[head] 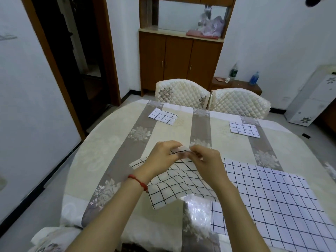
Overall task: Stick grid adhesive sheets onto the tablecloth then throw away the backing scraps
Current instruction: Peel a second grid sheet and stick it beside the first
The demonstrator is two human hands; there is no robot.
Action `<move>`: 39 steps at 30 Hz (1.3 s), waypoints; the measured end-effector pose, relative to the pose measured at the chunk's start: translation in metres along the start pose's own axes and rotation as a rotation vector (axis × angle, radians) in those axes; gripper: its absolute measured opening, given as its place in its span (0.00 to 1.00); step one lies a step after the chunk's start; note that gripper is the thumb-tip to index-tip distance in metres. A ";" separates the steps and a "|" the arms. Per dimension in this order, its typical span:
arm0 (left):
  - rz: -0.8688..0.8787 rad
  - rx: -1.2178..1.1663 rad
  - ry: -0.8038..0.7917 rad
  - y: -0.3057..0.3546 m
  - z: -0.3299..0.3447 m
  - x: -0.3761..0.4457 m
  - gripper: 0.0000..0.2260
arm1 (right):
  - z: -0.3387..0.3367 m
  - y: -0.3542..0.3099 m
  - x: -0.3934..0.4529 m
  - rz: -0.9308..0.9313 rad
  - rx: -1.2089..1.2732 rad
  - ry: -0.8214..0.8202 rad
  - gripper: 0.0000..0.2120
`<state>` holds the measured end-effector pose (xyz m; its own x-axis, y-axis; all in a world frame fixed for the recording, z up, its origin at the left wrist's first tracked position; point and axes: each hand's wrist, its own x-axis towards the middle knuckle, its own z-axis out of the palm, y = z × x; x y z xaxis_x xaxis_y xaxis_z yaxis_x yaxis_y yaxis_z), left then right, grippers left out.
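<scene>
By the table's near edge, a large grid sheet (269, 202) lies flat on the tablecloth (101, 142) at the right. Just beyond, mid-table, the left hand (160, 157) and right hand (205, 160) both pinch the raised top corner of a rumpled grid adhesive sheet (172, 186). Near the far edge lie two small grid pieces, one left (163, 116), one right (244, 129).
</scene>
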<state>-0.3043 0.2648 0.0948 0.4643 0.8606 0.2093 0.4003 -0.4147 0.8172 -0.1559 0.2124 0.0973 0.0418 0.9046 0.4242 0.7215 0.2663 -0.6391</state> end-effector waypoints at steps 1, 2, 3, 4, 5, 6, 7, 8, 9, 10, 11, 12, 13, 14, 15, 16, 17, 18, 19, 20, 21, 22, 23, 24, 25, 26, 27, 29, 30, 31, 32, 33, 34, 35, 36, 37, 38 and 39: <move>0.000 -0.030 0.009 0.002 0.000 0.002 0.05 | -0.001 0.000 -0.001 0.019 0.025 0.001 0.05; -0.011 -0.058 0.023 0.001 -0.002 0.004 0.11 | -0.004 0.000 -0.001 0.045 0.055 0.001 0.04; -0.031 -0.094 0.052 -0.001 -0.004 0.006 0.15 | -0.006 0.003 -0.003 0.079 0.082 0.001 0.04; -0.045 -0.129 0.087 -0.002 -0.007 0.006 0.16 | -0.009 0.006 -0.006 0.121 0.104 -0.002 0.05; -0.061 -0.161 0.121 -0.003 -0.012 0.006 0.15 | -0.012 0.010 -0.009 0.171 0.127 -0.010 0.08; -0.070 -0.192 0.160 -0.005 -0.016 0.007 0.14 | -0.014 0.014 -0.013 0.218 0.154 -0.023 0.11; -0.083 -0.218 0.200 -0.006 -0.021 0.007 0.12 | -0.016 0.017 -0.018 0.264 0.178 -0.040 0.12; -0.085 -0.241 0.240 -0.007 -0.026 0.007 0.10 | -0.017 0.021 -0.022 0.306 0.194 -0.059 0.12; -0.093 -0.259 0.280 -0.008 -0.031 0.006 0.10 | -0.018 0.024 -0.025 0.346 0.200 -0.073 0.11; -0.100 -0.282 0.320 -0.008 -0.036 0.006 0.09 | -0.018 0.027 -0.028 0.378 0.201 -0.076 0.11; -0.110 -0.294 0.352 -0.010 -0.040 0.006 0.09 | -0.019 0.029 -0.030 0.405 0.203 -0.069 0.12; -0.118 -0.295 0.381 -0.012 -0.044 0.006 0.08 | -0.020 0.032 -0.031 0.418 0.212 -0.055 0.12; -0.127 -0.288 0.412 -0.015 -0.047 0.006 0.09 | -0.020 0.034 -0.032 0.431 0.225 -0.040 0.13; -0.126 -0.272 0.438 -0.017 -0.048 0.006 0.10 | -0.021 0.034 -0.033 0.438 0.246 -0.028 0.15; -0.136 -0.252 0.460 -0.019 -0.049 0.006 0.11 | -0.022 0.033 -0.032 0.449 0.274 -0.015 0.16; -0.151 -0.231 0.481 -0.019 -0.049 0.006 0.10 | -0.023 0.031 -0.032 0.455 0.307 0.001 0.16; -0.180 -0.198 0.493 -0.016 -0.047 0.005 0.08 | -0.023 0.029 -0.030 0.461 0.335 0.013 0.16; -0.216 -0.136 0.504 -0.013 -0.044 0.004 0.09 | -0.022 0.026 -0.028 0.462 0.363 0.030 0.16; -0.248 -0.045 0.518 -0.009 -0.039 0.001 0.17 | -0.021 0.024 -0.026 0.461 0.390 0.052 0.16; -0.244 0.038 0.533 -0.006 -0.033 -0.002 0.24 | -0.018 0.022 -0.023 0.459 0.413 0.075 0.15; -0.216 0.099 0.548 0.000 -0.026 -0.006 0.27 | -0.016 0.020 -0.020 0.459 0.440 0.097 0.14; -0.170 0.125 0.548 0.005 -0.017 -0.011 0.27 | -0.013 0.017 -0.018 0.461 0.464 0.112 0.13; -0.131 0.136 0.530 0.011 -0.007 -0.017 0.25 | -0.010 0.015 -0.015 0.467 0.482 0.123 0.12; -0.105 0.132 0.506 0.015 0.005 -0.023 0.24 | -0.008 0.012 -0.013 0.468 0.494 0.129 0.10; -0.104 0.113 0.475 0.018 0.015 -0.028 0.22 | -0.006 0.008 -0.011 0.465 0.507 0.132 0.08; -0.122 0.073 0.444 0.021 0.023 -0.031 0.21 | -0.005 0.004 -0.009 0.450 0.515 0.128 0.09; -0.158 0.011 0.402 0.023 0.029 -0.033 0.19 | -0.004 0.001 -0.008 0.428 0.512 0.119 0.11; -0.240 -0.140 0.339 0.025 0.035 -0.034 0.16 | -0.003 -0.003 -0.006 0.378 0.459 0.108 0.14; -0.275 -0.219 0.335 0.024 0.036 -0.032 0.14 | -0.002 -0.005 -0.005 0.357 0.423 0.103 0.14; -0.306 -0.298 0.340 0.024 0.035 -0.031 0.12 | -0.001 -0.006 -0.005 0.343 0.394 0.095 0.14; -0.336 -0.371 0.349 0.024 0.034 -0.029 0.10 | 0.000 -0.007 -0.005 0.336 0.378 0.089 0.14; -0.363 -0.428 0.360 0.023 0.033 -0.028 0.08 | 0.001 -0.007 -0.005 0.331 0.370 0.081 0.14; -0.387 -0.474 0.369 0.022 0.031 -0.026 0.06 | 0.002 -0.008 -0.006 0.329 0.375 0.069 0.15; -0.408 -0.519 0.376 0.022 0.029 -0.026 0.04 | 0.002 -0.009 -0.006 0.328 0.393 0.055 0.16; -0.420 -0.562 0.381 0.022 0.027 -0.025 0.04 | 0.003 -0.009 -0.006 0.319 0.415 0.040 0.16; -0.425 -0.595 0.386 0.022 0.025 -0.024 0.05 | 0.003 -0.010 -0.006 0.310 0.433 0.024 0.16; -0.424 -0.616 0.386 0.021 0.024 -0.024 0.05 | 0.003 -0.011 -0.006 0.300 0.440 0.010 0.16; -0.419 -0.632 0.383 0.022 0.023 -0.024 0.06 | 0.002 -0.012 -0.007 0.292 0.445 -0.001 0.17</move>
<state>-0.2888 0.2288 0.0954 0.0307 0.9942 -0.1028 -0.0897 0.1052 0.9904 -0.1660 0.2036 0.1003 0.1964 0.9624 0.1879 0.3166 0.1192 -0.9410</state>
